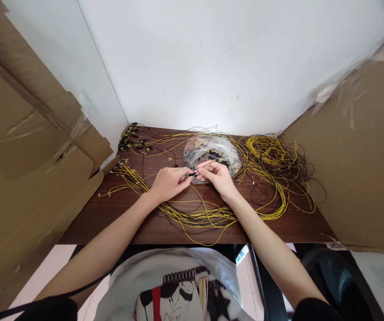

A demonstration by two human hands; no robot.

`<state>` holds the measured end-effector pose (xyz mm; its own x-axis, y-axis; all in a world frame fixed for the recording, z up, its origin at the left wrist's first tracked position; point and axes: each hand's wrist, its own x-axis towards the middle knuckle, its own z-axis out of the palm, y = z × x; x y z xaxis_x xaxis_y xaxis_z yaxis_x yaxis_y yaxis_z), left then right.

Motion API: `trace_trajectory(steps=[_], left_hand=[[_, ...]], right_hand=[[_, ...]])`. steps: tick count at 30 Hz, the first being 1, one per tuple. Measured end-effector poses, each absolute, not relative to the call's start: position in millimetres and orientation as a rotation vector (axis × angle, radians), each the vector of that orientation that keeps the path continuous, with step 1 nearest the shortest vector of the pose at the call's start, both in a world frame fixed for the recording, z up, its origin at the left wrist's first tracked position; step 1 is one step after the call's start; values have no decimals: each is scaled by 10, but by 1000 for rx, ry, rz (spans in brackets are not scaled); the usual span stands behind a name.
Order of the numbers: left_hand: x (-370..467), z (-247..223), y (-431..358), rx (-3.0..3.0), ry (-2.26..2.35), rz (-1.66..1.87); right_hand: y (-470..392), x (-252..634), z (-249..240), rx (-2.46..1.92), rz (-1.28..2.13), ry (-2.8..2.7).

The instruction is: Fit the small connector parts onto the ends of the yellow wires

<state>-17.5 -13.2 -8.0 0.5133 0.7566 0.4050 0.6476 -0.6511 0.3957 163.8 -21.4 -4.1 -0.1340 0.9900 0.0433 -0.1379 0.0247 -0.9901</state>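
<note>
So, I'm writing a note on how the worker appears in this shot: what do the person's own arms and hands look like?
Both hands, the left and the right, are bare, with slim fingers and no gloves or rings to be seen. The forearms are bare too. Black sleeves show at the picture's bottom edge.

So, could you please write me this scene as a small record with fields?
surface: dark brown table
left hand: left hand, pinching a small black piece
right hand: right hand, fingertips at the piece's other end; exact grip unclear
behind hands: clear plastic bag with small black and yellow parts
back left: cluster of black and yellow parts
wires: yellow and black, tangled heap at right
sides: left cardboard, right cardboard
</note>
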Motion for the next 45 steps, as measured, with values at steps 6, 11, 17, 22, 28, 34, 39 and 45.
trace_trajectory(steps=[6,11,17,22,28,34,39,45], left_hand=[[-176,-79,-135,2562,1201,832],[-178,-88,-132,2563,1200,831],[-175,-85,-130,2577,1191,819],[-172,-81,-135,2579,1185,832],[-172,-78,-138,2571,1187,820],[-172,-76,-138,2582,1184,811],[-172,-83,-133,2593,1175,820],[-172,-82,-130,2597,1181,813]], right_hand=[[-215,1633,-34,-1024,1330,-1236],[-217,1635,-34,-1031,1332,-1233],[-222,1632,-17,-1031,1331,-1241],[-226,1627,-12,-1041,1331,-1238],[-225,1631,-23,-1024,1330,-1238],[-224,1625,-22,-1030,1322,-1241],[-225,1622,-19,-1039,1322,-1243],[-227,1628,-21,-1044,1316,-1250]])
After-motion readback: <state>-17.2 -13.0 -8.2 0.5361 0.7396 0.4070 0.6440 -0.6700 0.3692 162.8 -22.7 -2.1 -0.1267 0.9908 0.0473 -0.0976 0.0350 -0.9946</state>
